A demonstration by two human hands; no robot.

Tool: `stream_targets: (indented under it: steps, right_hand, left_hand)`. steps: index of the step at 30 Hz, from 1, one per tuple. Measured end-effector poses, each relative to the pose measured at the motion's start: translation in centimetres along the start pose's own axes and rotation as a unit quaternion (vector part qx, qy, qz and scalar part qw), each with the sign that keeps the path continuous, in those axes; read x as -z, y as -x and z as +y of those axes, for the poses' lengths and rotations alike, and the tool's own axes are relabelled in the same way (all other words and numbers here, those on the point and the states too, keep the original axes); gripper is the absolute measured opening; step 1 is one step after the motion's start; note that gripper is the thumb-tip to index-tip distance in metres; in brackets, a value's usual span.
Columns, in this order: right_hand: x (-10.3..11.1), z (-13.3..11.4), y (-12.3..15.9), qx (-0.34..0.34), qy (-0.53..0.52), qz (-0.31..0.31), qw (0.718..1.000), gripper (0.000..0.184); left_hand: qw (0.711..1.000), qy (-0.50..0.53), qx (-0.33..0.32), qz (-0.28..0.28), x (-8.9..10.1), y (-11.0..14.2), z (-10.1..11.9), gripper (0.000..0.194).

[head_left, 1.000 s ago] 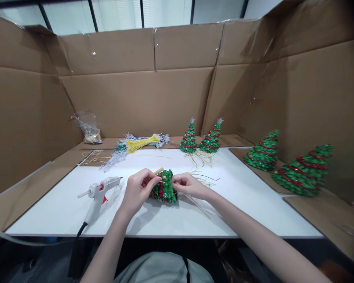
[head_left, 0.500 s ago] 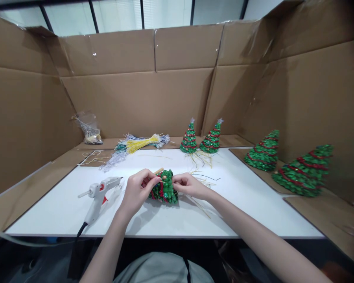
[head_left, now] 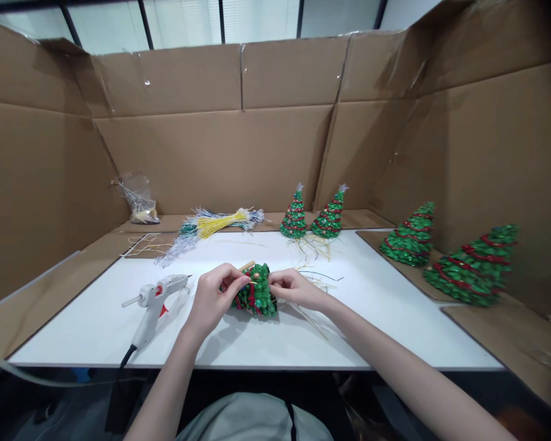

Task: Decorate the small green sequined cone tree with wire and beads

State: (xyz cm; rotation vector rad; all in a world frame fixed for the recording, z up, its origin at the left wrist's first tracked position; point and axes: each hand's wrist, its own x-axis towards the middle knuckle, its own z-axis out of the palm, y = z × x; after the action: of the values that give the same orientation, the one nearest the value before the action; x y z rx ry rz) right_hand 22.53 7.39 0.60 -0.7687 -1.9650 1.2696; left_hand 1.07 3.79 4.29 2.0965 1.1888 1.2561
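A small green Christmas tree with red garland and little coloured beads lies on its side, its wide base toward the right. My left hand is at the narrower part, thumb and forefinger pinched over the branches. A thin yellow stem shows at those fingertips. At the base rim, my right hand has its fingers closed on the edge; the fingertips are partly hidden by the tree. Below and behind my right hand lie loose thin yellow stems.
A white glue gun lies at left, cable over the front edge. Stem bundles and a plastic bag are at the back. Two starred trees stand behind; two larger-looking trees sit right. Cardboard walls enclose the table.
Both hands keep nearly the same place on the tree. My left fingertips shift very slightly, and an orange-tan bead by them shows more clearly.
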Motion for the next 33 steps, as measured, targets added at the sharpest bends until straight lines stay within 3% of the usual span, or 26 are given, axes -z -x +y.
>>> stream_targets:
  steps: [20, 33]
  right_hand:
    - [0.17, -0.02, 0.16, -0.010, 0.009, 0.001, 1.000, 0.036]
    - [0.12, -0.14, 0.17, -0.015, 0.010, 0.005, 1.000, 0.036]
  left_hand:
    - [0.994, 0.001, -0.094, -0.049, 0.79, 0.77, -0.08, 0.012]
    - [0.994, 0.003, -0.097, -0.053, 0.58, 0.56, -0.11, 0.010]
